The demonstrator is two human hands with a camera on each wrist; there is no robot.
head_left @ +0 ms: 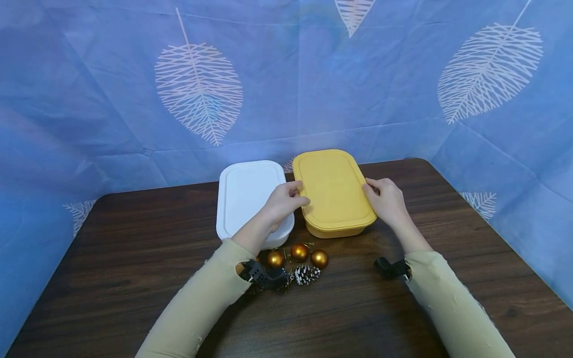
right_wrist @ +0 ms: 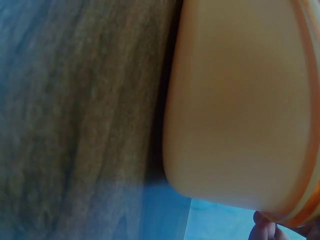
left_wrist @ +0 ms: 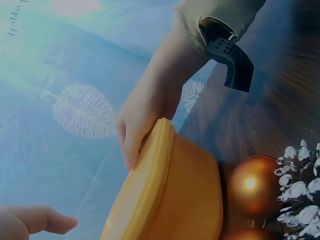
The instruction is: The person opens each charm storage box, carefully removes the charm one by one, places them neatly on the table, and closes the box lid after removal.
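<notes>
A yellow lidded box [head_left: 334,231] stands at the table's far side. Its yellow lid [head_left: 333,184] lies on top. My right hand [head_left: 387,199] grips the lid's right edge; in the left wrist view, the thumb side of that right hand [left_wrist: 145,120] bends over the rim. Along the lid's left edge is my left hand [head_left: 284,199], its forefinger at the rim. Its thumb [left_wrist: 50,220] stands out straight, apart from the lid in the left wrist view. The other left fingers are partly hidden. In the right wrist view, the box's side wall [right_wrist: 235,110] fills the right half.
A white lidded box [head_left: 248,194] stands left of the yellow one, under my left forearm. In front lie several golden baubles [head_left: 299,252] and a white-tipped pine cone [head_left: 306,274], partly behind my left wrist. A blue leaf-patterned cloth [head_left: 313,74] hangs behind the dark wooden table [head_left: 147,253].
</notes>
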